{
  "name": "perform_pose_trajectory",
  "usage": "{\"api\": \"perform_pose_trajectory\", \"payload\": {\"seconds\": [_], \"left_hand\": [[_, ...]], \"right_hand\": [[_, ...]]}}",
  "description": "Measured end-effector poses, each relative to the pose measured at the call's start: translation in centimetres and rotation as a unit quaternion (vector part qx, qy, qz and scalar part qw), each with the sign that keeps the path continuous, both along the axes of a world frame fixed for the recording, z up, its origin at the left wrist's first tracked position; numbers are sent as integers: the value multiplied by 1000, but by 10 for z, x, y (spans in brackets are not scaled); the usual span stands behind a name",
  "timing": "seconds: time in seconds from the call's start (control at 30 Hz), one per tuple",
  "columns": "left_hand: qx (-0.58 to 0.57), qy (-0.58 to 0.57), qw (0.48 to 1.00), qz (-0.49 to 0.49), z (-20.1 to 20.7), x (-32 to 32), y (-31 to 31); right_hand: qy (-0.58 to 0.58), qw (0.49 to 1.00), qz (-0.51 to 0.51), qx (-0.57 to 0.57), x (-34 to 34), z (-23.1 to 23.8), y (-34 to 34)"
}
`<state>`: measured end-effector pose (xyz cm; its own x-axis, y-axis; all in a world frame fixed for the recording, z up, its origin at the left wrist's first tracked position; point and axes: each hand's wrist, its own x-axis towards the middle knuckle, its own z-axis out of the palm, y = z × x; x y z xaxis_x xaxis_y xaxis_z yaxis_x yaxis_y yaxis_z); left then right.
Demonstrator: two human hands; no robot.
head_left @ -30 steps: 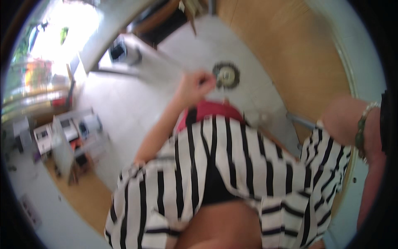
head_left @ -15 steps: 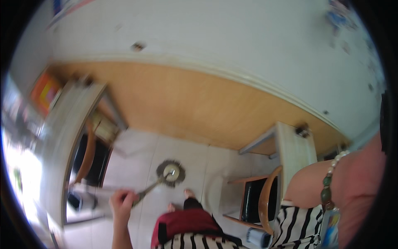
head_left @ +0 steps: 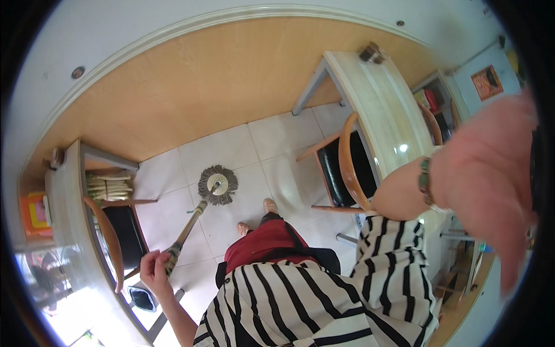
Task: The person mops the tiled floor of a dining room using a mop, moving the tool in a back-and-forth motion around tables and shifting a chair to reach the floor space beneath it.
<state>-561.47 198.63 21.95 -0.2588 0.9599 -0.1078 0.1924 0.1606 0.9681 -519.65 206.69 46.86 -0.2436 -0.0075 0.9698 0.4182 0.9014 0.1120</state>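
My left hand (head_left: 155, 274) is closed round the upper end of a mop (head_left: 189, 225), where cloth or tape seems to be wrapped round the pole. The mop slants away from me, and its round head of grey strands (head_left: 229, 184) lies spread on the tiles ahead of my feet. Large and blurred, my right hand (head_left: 483, 165) is raised close to the camera at the right, a beaded bracelet on its wrist. One digit points downward; the other fingers are smeared or cut off by the dark rim, so what they touch is hidden.
To the right stands a pale table (head_left: 376, 98) with a black-seated wooden chair (head_left: 338, 168). Another table (head_left: 72, 191) and chair (head_left: 124, 237) are at the left, near a small bin (head_left: 141, 299). Wood panelling (head_left: 191, 81) runs along the wall beyond the tiled floor (head_left: 225, 144).
The view has swung downward and turned, showing more floor and my striped clothing. My left hand still grips the mop; my right hand remains raised near the camera, with more of it visible.
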Motion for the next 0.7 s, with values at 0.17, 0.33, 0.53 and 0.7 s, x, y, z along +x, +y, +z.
{"api": "perform_pose_trajectory", "payload": {"seconds": [0.17,0.33,0.53,0.7], "left_hand": [[-24,52,994,94,11,-24,-29],[-58,59,997,9,8,14,8],[-90,79,989,-83,27,51,71],[-80,98,981,-148,26,102,116]], "right_hand": [[338,813,-297,-370,72,-158,7],[257,618,-364,-648,141,-436,-121],[856,122,-78,-496,114,-482,-240],[940,188,-82,-274,184,-467,-272]]}}
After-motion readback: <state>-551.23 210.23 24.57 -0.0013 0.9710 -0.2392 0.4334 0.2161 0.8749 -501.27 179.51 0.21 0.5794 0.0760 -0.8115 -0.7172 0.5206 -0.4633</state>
